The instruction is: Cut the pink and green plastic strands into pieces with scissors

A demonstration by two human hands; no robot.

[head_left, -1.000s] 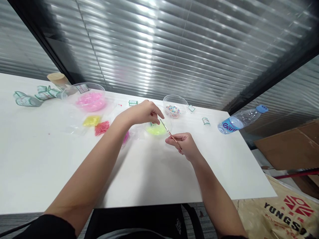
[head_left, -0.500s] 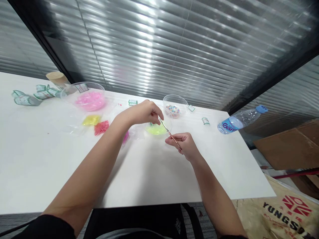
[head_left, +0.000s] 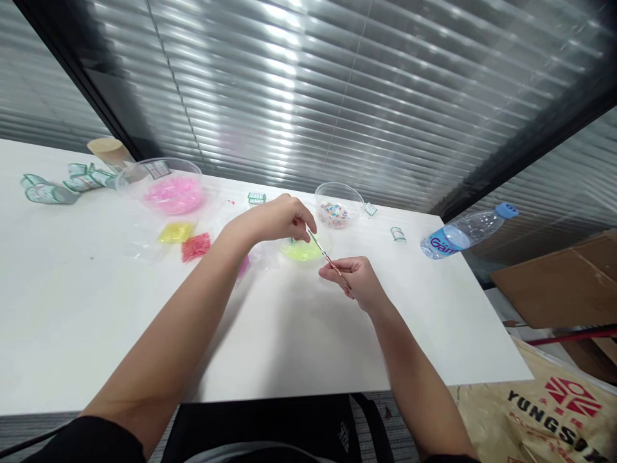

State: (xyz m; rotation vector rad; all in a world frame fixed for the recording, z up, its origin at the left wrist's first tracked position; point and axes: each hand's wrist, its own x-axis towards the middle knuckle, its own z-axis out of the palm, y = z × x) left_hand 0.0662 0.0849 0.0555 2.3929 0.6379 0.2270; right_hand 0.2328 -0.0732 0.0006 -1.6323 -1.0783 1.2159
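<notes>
My right hand (head_left: 357,281) grips a slim copper-coloured tool (head_left: 339,272) with a silver tip, slanting up toward my left hand. My left hand (head_left: 285,220) arches over a clear bowl with yellow-green bits (head_left: 304,252), its fingers bent in a pinch near the tool's tip. Whatever sits between those fingertips is too small to make out. Just behind stands a clear bowl of multicoloured beads (head_left: 336,215). Under and beside my left forearm lie packets of red bits (head_left: 196,247) and yellow bits (head_left: 176,232), and a partly hidden magenta one (head_left: 243,265).
At the back left a larger clear bowl (head_left: 126,188) holds pink bits, near a wooden-topped object (head_left: 110,150) and several small labelled wrappers (head_left: 48,191). A water bottle (head_left: 463,235) leans at the right. Cardboard (head_left: 559,280) stands beyond the white table's (head_left: 434,334) right edge.
</notes>
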